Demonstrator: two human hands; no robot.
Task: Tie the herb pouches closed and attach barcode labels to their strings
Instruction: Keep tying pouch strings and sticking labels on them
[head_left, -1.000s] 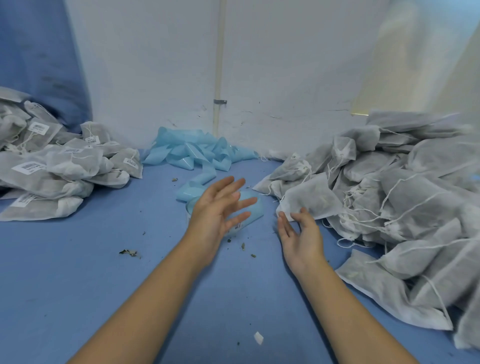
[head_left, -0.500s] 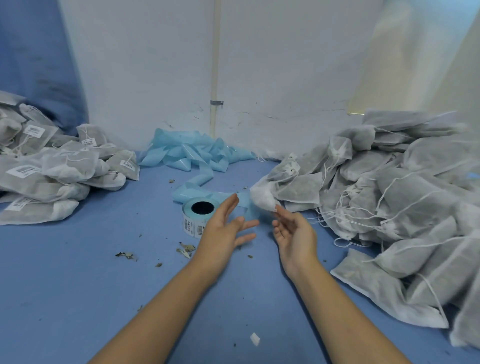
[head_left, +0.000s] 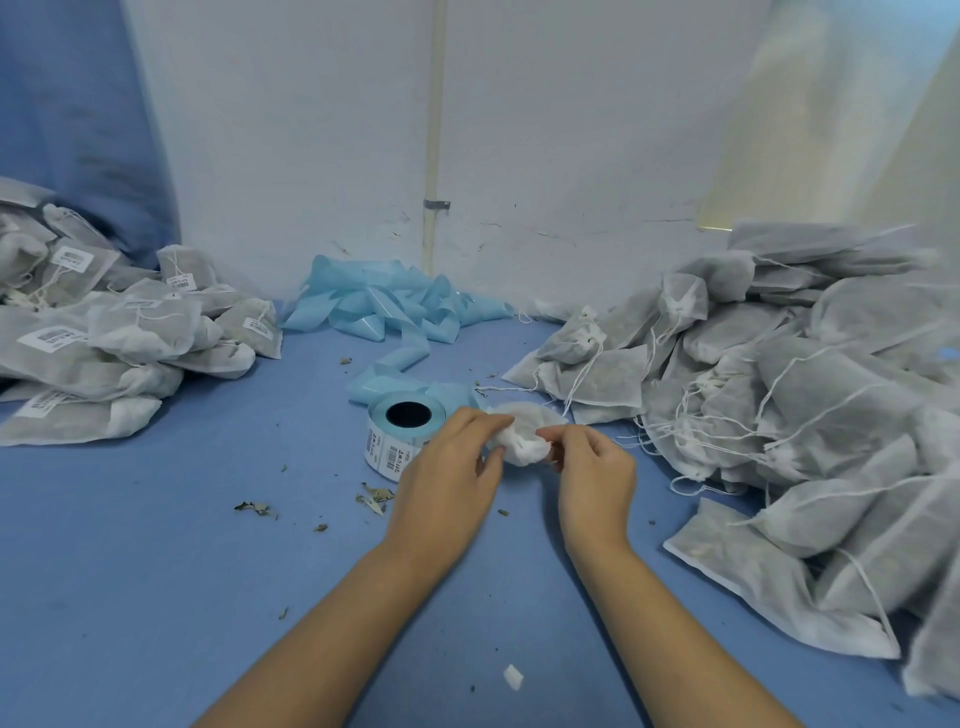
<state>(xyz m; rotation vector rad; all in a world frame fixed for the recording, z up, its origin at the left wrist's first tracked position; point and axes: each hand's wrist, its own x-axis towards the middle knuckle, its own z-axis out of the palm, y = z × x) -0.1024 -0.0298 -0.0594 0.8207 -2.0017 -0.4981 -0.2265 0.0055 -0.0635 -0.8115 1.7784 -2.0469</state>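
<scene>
The roll (head_left: 402, 435) showed barcode labels, print too small to read. Both hands, left (head_left: 451, 482) and right (head_left: 592, 472), pinched a crumpled white pouch (head_left: 523, 435) at mid-table, just beside the roll. Labelled pouches (head_left: 119, 332) lay left, unlabelled pile (head_left: 789, 395) right, blue backing strip (head_left: 384, 306) behind.

Barcodes with small print show on the label roll (head_left: 387, 451) and on pouch labels (head_left: 51, 338); the characters are unreadable.
</scene>
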